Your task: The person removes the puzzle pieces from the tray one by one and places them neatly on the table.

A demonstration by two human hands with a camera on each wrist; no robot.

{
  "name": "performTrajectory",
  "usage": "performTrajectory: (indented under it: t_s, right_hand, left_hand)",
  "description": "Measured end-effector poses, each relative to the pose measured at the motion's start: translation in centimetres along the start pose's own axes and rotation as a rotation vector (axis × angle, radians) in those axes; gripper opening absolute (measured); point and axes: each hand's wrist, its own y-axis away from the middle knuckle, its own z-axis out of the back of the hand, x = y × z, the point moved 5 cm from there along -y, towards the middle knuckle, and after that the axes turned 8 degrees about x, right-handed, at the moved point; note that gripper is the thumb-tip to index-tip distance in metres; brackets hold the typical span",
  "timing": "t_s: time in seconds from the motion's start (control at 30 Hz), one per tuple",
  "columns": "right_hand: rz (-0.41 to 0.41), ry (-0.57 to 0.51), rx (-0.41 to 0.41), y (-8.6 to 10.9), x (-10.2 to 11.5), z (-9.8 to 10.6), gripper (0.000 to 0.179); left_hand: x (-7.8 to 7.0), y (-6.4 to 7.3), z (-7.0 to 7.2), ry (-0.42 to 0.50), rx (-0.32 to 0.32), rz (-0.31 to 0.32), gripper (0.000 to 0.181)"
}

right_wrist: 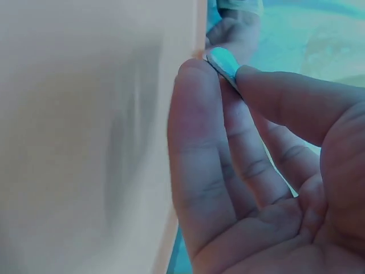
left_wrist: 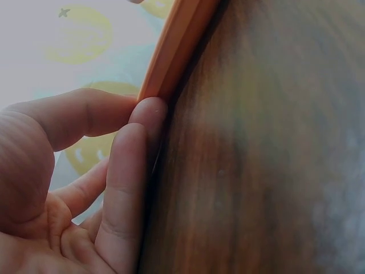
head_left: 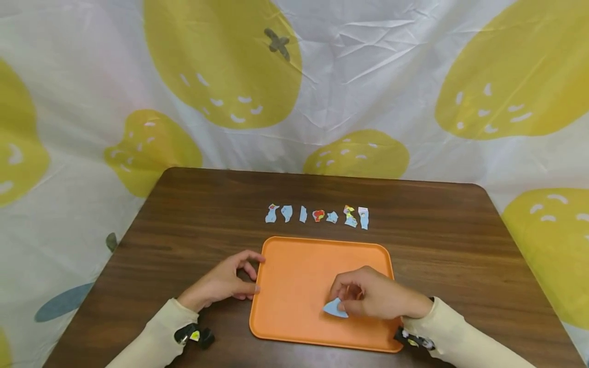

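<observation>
My left hand holds the left rim of an orange tray, with thumb and fingertips on the edge. In the left wrist view those fingertips lie against the tray's side, low by the table. Over the right half of the tray, my right hand pinches a light blue, roughly triangular paper piece between thumb and fingers. The right wrist view shows this piece nearly edge-on between thumb and index finger; part of it is hidden by the fingers.
Beyond the tray, several irregular paper pieces lie in a row: mostly light blue, one red and yellow piece, one blue and yellow piece near the right end. The brown wooden table ends at a lemon-printed curtain.
</observation>
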Motion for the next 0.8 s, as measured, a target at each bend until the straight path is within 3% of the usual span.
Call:
performTrajectory:
  t_s: [0.33, 0.8]
  right_hand:
    - [-0.073, -0.113, -0.097, 0.6, -0.1, 2.4, 0.01]
    - [-0.197, -0.205, -0.371, 1.6, -2.1, 7.4, 0.023]
  left_hand:
    - [0.1, -0.2, 0.1, 0.008, 0.01, -0.002, 0.064]
    - [0.2, -0.1, 0.1, 0.008, 0.016, -0.014, 0.063]
